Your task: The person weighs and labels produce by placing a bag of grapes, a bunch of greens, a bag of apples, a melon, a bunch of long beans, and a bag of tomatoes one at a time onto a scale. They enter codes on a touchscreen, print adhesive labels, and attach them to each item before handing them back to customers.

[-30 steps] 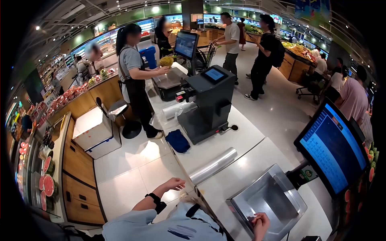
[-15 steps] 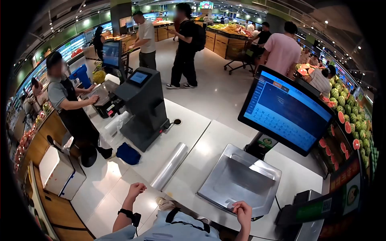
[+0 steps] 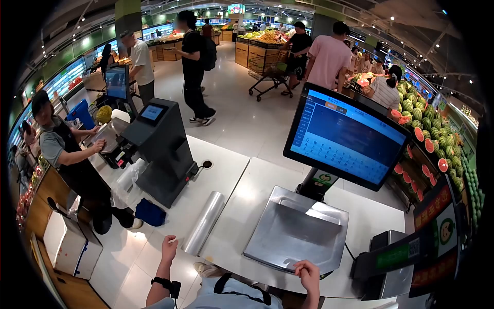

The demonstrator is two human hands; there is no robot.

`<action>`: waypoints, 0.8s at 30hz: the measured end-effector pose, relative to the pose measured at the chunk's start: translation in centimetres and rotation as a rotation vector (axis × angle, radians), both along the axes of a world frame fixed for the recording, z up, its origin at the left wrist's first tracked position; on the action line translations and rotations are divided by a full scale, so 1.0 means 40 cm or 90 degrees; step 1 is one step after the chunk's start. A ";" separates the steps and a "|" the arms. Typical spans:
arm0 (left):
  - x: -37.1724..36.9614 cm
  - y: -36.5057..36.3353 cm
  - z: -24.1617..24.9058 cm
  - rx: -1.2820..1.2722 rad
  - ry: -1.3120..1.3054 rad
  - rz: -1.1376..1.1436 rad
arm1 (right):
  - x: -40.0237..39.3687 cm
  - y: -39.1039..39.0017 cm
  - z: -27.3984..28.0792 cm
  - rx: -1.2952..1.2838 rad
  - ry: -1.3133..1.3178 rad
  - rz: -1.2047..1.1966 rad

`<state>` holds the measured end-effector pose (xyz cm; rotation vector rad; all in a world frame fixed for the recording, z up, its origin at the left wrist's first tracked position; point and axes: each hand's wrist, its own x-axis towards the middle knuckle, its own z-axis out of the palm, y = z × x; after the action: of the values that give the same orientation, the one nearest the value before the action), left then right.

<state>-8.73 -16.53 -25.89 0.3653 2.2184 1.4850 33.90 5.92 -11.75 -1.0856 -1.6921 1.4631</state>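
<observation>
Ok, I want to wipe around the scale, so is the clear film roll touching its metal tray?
Apart: the head view shows white counter between the film roll and metal tray.

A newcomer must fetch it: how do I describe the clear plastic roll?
On the white counter, find the steel weighing tray below the large monitor. The clear plastic roll lies left of it, near the person's left hand. Long and smooth, it differs from the crumpled plastic by the grey machine.

The left hand (image 3: 169, 248) is raised beside the bench (image 3: 226, 234), near a clear plastic roll (image 3: 204, 222). The right hand (image 3: 307, 273), fingers curled, is at the near edge of a metal scale tray (image 3: 298, 232) below a lit screen (image 3: 347, 136).
</observation>
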 end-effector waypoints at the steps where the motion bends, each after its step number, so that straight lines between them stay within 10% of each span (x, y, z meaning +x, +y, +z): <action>1: -0.006 0.010 0.002 0.006 0.048 -0.005 | 0.001 0.004 -0.002 -0.007 0.000 0.004; 24: 0.010 0.022 -0.024 0.035 0.066 -0.012 | -0.054 0.030 0.021 -0.033 0.005 0.064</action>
<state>-8.33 -15.64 -26.83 0.4903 2.2502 1.5513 31.74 7.13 -10.90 -1.0335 -1.7345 1.5807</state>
